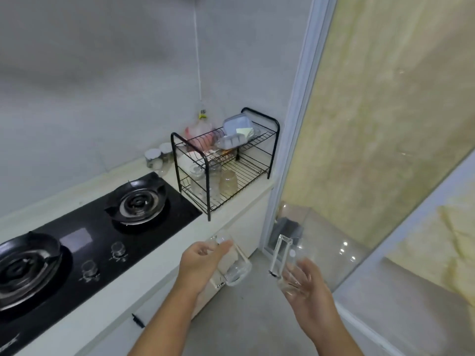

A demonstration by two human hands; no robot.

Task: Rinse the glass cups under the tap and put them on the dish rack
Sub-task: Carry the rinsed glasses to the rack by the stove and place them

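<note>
Left hand: The left hand is seen at 6 o'clock in the view, reached forward on a bare forearm. Its fingers and thumb are curled round the left glass cup, which is gripped near the mouth.
Right hand: The right hand is held at 5 o'clock, palm turned inward. Its fingers are wrapped loosely round the lower part of the right glass cup.
Left glass cup: It is clear and thick-based. It is tilted, with the mouth pointed to 11 o'clock and the base to 5 o'clock. It is held in the air just off the front edge of the counter.
Right glass cup: It is clear, tall and nearly upright, mouth up. It is held over the floor, apart from the other cup and at 3 o'clock from it.
Dish rack: A black two-tier wire dish rack is stood at the far end of the counter, in the corner, at 12 o'clock from the left hand.
Lower tier: Several upturned glasses are stood at its left end.
Upper tier: Pale plastic containers are laid on it, with plates stood on edge at 9 o'clock from them.
Jars: Two lidded jars are set at 9 o'clock from the rack, by the wall.
Gas hob: A black two-burner gas hob is set into the counter at 8 o'clock in the view.
</note>
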